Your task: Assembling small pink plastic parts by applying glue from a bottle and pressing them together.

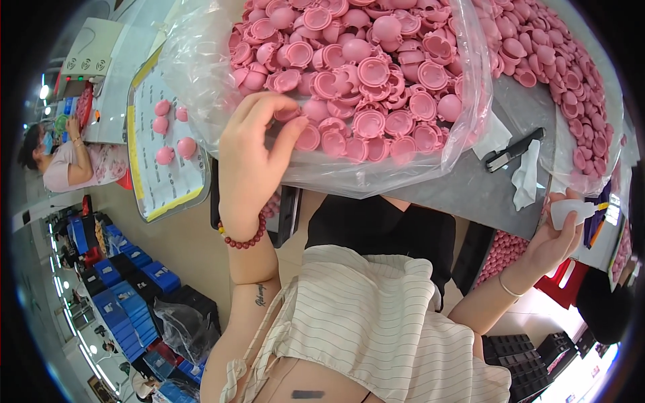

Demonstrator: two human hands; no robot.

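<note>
My left hand [259, 138] reaches in at the near left edge of a heap of pink plastic half-round shells [373, 70]. Its thumb and forefinger curl around a small pink shell [285, 115], partly hidden by the fingers. The heap lies in a clear plastic bag [363, 178] whose folds hang over the table's near edge. Out to the right, my right hand [554, 235] is wrapped around a white squeeze bottle [570, 213] with a yellow tip pointing right.
On the left, a tray [138, 181] lined with printed paper carries several pink balls [186, 147]. A black-handled tool [514, 149] and a white tissue [525, 185] lie on the grey table [430, 191]. Another pile of pink shells [578, 107] spreads at far right. A person [74, 158] sits far left.
</note>
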